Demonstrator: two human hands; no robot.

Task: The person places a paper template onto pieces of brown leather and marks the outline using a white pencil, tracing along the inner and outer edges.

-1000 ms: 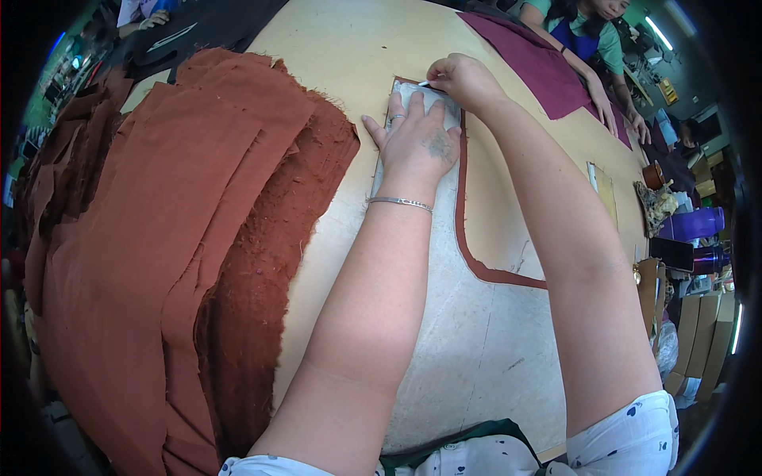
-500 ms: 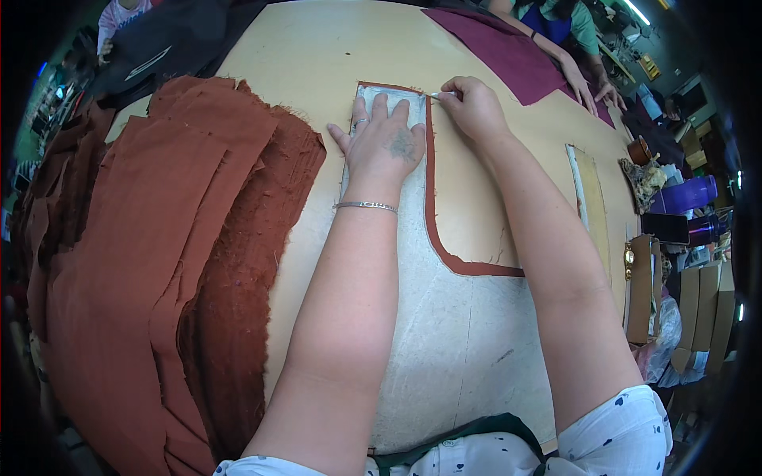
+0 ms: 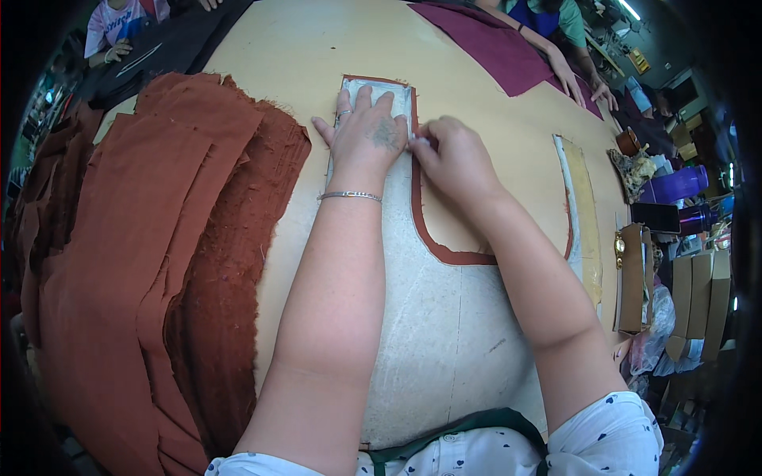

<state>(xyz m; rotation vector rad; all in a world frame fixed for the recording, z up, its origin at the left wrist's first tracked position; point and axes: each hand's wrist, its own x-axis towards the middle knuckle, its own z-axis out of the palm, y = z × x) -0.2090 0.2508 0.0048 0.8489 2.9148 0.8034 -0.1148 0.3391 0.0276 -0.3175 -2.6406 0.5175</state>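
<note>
A pale grey-white pattern piece (image 3: 452,333) lies flat on the table in front of me. Along its narrow upper arm and inner curve, a rim of rust-brown cloth (image 3: 424,216) shows from underneath. My left hand (image 3: 367,136) presses flat on the narrow arm, fingers spread, holding nothing. Just right of it, at the cloth-rimmed edge, my right hand (image 3: 456,159) pinches a small white piece (image 3: 412,140) between thumb and forefinger. Most of that piece is hidden by the fingers, so its kind cannot be told.
A thick stack of rust-brown cloth (image 3: 151,206) covers the left side. A narrow strip pattern (image 3: 583,206) lies to the right, near a cardboard box (image 3: 633,278) and purple bottle (image 3: 679,184). Across the table, a co-worker's hands (image 3: 567,75) rest by maroon cloth (image 3: 468,40).
My right hand has moved from the top corner toward me along the pattern's right edge, still pinching. My left hand stays pressed on the pattern. The whole view has shifted slightly.
</note>
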